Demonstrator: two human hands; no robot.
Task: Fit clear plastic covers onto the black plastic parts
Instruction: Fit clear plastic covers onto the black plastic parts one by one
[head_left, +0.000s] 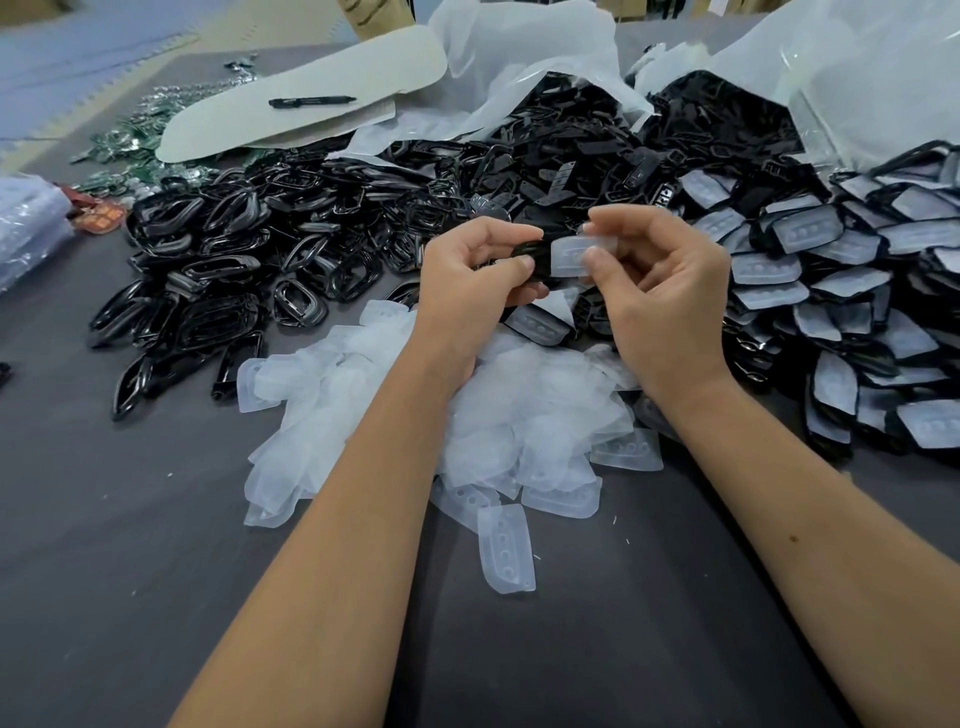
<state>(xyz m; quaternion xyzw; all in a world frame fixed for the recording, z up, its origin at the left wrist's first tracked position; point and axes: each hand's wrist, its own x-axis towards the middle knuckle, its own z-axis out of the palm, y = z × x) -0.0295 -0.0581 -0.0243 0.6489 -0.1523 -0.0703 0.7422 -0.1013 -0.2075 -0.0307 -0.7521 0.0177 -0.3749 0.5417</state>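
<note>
1. We see two bare forearms reaching over a dark grey table, the hands raised above the heaps of parts.
2. The left hand has its fingers curled round a glossy black plastic part, gripping it between thumb and fingers.
3. The right hand pinches a clear, frosted plastic cover between thumb and forefinger, its other fingers loosely curled; the cover's end touches the black part.
4. Below the hands lies a heap of loose clear plastic covers, one lying apart nearest us with a row of round dimples.
5. To the left spreads a pile of black plastic ring-shaped frames.
6. To the right lies a pile of black parts already fitted with clear covers.
7. Behind, flat black pieces spill from translucent white plastic bags.
8. Far left, a black marker pen rests on pale card; any writing on it is too small to read.
</note>
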